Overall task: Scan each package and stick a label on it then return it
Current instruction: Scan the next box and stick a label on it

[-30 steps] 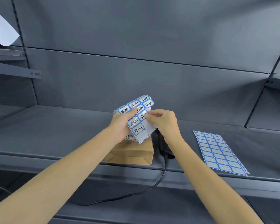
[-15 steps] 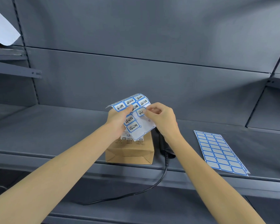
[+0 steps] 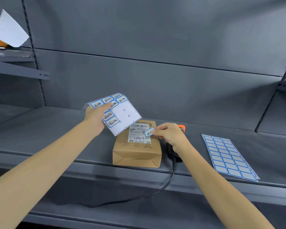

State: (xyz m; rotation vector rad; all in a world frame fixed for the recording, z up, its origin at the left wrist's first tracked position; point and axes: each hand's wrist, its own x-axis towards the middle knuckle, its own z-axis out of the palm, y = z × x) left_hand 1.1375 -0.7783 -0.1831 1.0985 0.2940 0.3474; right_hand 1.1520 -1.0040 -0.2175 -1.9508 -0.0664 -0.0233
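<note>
Holding a small blue-bordered white sticker label pinched between thumb and fingertips, the right hand is hovering right over the white shipping slip on top of the brown cardboard package, which is sitting at the front edge of the grey metal shelf, about center frame. The left hand is gripping a curled white backing sheet of handwritten blue-bordered labels, thumb on top, holding it up and to the left of the box, clear of it. Looks to me like we're in the sticking step for this package: label's off the sheet but not pressed down yet, can't quite tell if an edge is already touching the slip. The next move probably calls for laying it flat and rubbing it down without covering the barcode near the top of the slip, then putting the box back. Just right of the box, mostly hidden behind the right wrist, a black handheld scanner with an orange top is lying with its black cable trailing off the shelf edge toward the lower left. Further right, a full sheet of blank blue-bordered labels is lying flat.
</note>
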